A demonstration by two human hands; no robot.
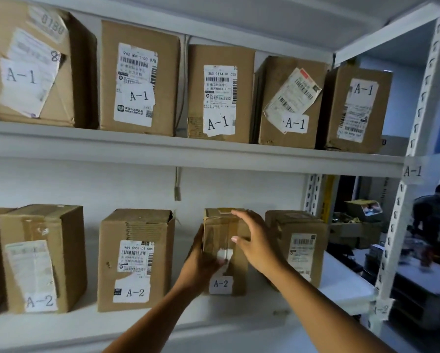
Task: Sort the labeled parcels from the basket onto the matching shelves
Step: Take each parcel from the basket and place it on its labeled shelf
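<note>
At lower centre of the frame, the A-2 parcel (225,250) stands on the A-2 shelf (341,284). The left hand (203,261) grips its left edge; the right hand (257,240) lies across its front, fingers loosely spread. Best square it, label outward, clear of the neighbouring box (297,245).

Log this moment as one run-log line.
step: shelving | parcel A-2 on lower shelf | left hand grips side | right hand on front

Two bare forearms are seen with no sleeves reaching them, and the left hand (203,261) and right hand (257,243) are shown uncovered, with short, plain nails and slim fingers and wrists.
</note>
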